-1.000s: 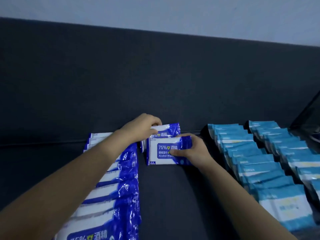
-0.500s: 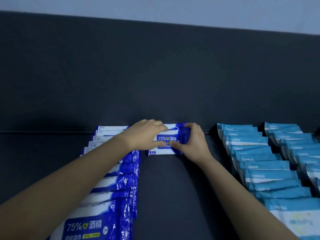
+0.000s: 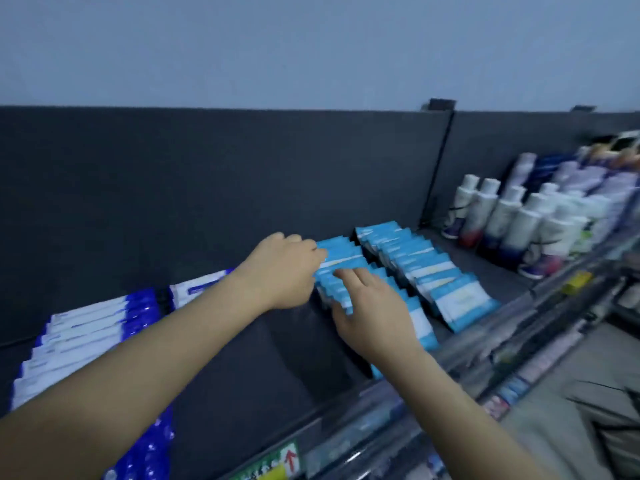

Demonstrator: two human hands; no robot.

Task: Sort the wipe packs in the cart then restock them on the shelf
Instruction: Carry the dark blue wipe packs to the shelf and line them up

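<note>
— Where are the wipe packs?

— On the dark shelf (image 3: 242, 375). A row of light blue wipe packs (image 3: 341, 252) lies in the middle, each pack leaning on the next. A second light blue row (image 3: 440, 275) lies just beside it on the right.

— What are the hands doing?

— Both are at the first light blue row. The right hand (image 3: 374, 320) lies flat on top of the packs with its fingers (image 3: 349, 275) straight, so it only presses on them. The left hand (image 3: 282, 268) is at the back end of the row on its left side. Its fingers are curled against the packs, but I cannot tell if it holds one.

— Are there other packs?

— Yes, a long row of dark blue wipe packs (image 3: 86, 323) lies on the left of the shelf, well apart from the light blue ones.

— What else is there?

— White bottles (image 3: 519, 223) stand in rows on the right. A dark back panel (image 3: 207, 185) rises behind everything. A clear front rail (image 3: 363, 427) runs along the shelf edge.
</note>
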